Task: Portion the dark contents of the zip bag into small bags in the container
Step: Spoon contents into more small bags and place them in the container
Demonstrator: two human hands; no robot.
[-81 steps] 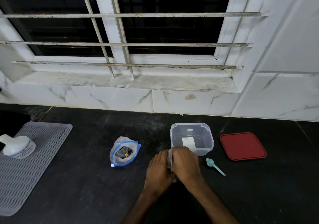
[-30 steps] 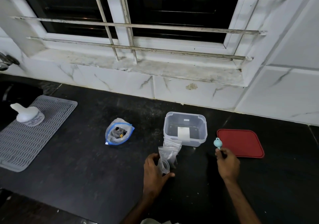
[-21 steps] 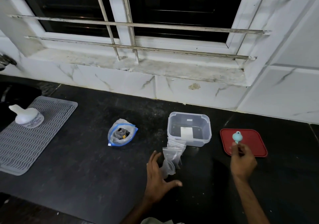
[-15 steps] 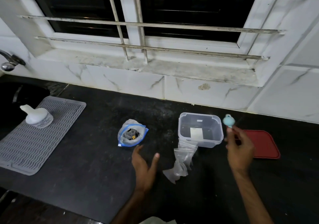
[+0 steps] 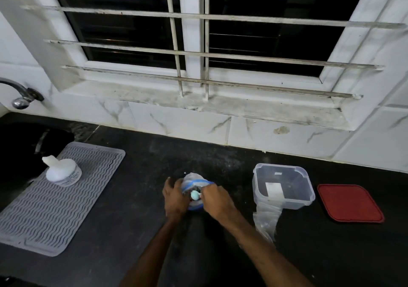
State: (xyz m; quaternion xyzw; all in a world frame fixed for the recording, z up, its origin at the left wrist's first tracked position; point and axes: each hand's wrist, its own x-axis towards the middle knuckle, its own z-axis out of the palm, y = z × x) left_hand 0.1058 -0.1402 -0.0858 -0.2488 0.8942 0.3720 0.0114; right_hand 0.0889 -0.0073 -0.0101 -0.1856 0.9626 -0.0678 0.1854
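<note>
you're at the zip bag [image 5: 194,179], mid-counter [image 5: 132,231], well to the left of the container [image 5: 280,167], and this looks like the first scoop going in. left hand [image 5: 175,200] on the bag's left side, right hand [image 5: 217,201] over the mouth with the pale teal scoop [image 5: 195,195]. its bowl sits right at the opening, between your two hands.

to do this bit well, hold the blue rim open and steady with the left so the mouth doesn't fold in on the scoop. tip the bowl down and push it under the dark stuff rather than skimming the top. i can't see how deep the contents lie, the hands cover most of the inside. lift it level and don't heap it, because you've got a stretch of bare counter to cross before you reach the small bags [image 5: 266,217]. they hang crumpled over the container's near wall and trail onto the counter. none of them looks open or filled from here, so you may need the left hand over there to spread one before you tip. the red lid [image 5: 350,202] lies flat beyond the container, out of the way.

fingers: the left ones are curved round the side of the bag, thumb in by the rim, a loose wrap and not a squeeze as far as i can judge. the right ones are closed tight, pinching the scoop's handle near the bowl; the handle itself is hidden under them.
</note>
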